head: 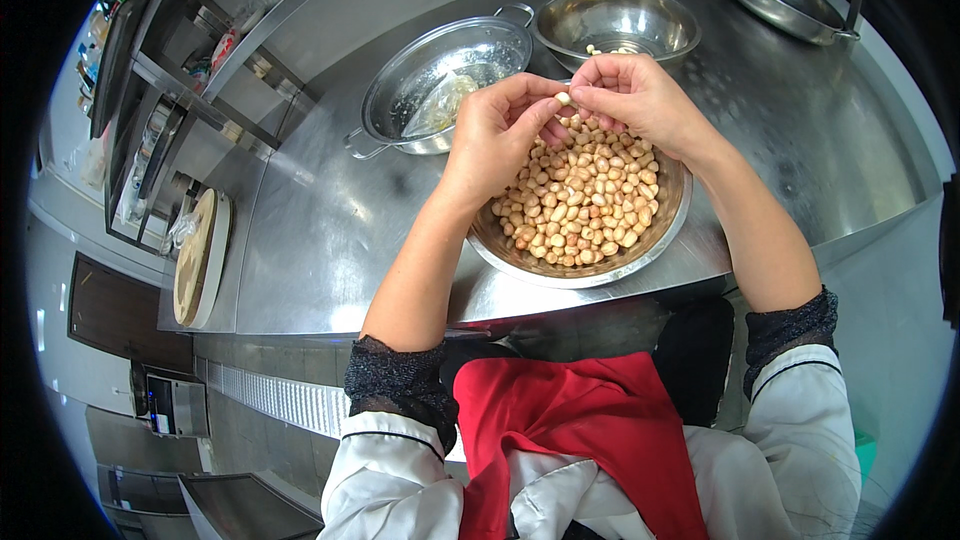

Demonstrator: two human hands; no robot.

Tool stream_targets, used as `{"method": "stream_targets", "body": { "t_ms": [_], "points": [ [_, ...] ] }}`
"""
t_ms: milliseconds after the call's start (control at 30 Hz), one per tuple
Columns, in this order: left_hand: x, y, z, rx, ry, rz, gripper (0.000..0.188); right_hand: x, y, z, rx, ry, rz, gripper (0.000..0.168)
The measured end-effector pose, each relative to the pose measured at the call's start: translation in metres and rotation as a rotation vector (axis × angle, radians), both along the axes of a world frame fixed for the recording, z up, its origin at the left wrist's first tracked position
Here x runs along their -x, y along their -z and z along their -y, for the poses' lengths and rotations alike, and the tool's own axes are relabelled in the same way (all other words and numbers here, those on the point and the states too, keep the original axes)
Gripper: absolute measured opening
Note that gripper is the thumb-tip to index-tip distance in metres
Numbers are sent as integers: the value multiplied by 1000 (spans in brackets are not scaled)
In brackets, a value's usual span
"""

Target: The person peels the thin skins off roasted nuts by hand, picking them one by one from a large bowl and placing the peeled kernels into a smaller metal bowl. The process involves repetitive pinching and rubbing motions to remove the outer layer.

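Over the far rim of a metal bowl (577, 281) full of skinned-looking and tan peanuts (585, 195), my two hands meet. A pale peeled peanut (562, 98) is pinched between the thumb and forefinger of my left hand (499, 124). Close against it on the right, my right hand (637, 101) has its thumb and fingertips together; whether they grip a bit of skin cannot be told. Just behind my hands stands a second metal bowl (619, 11) with some pale peanuts (622, 50) at its bottom, partly hidden by my right hand.
On the steel table (322, 232), a two-handled metal pan (450, 41) holding a clear plastic bag (442, 101) stands at the back left. Another handled pan (780, 4) is at the far right. A round board (196, 259) lies at the left end, below metal shelving (202, 109).
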State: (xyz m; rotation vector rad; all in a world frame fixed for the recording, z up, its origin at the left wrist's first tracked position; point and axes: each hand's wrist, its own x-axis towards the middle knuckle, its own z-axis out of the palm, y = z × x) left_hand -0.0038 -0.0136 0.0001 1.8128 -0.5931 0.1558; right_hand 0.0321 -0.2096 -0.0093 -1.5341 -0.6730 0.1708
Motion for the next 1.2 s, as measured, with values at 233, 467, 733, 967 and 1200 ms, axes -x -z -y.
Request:
{"method": "stream_targets", "body": {
  "t_ms": [233,467,733,967,1200],
  "points": [
    [0,-1,-1,0,-1,-4,18,2,-2,-1,31,4,14,15],
    [-1,0,-1,-1,16,3,19,1,-1,0,16,3,-8,15],
    [0,0,1,-24,-24,42,19,-2,1,0,19,-3,3,14],
    [0,0,0,-24,-17,56,18,-3,1,1,-35,-27,-50,14],
    [-2,0,-1,61,22,8,16,-2,-1,0,-12,-28,7,14]
  ]
}}
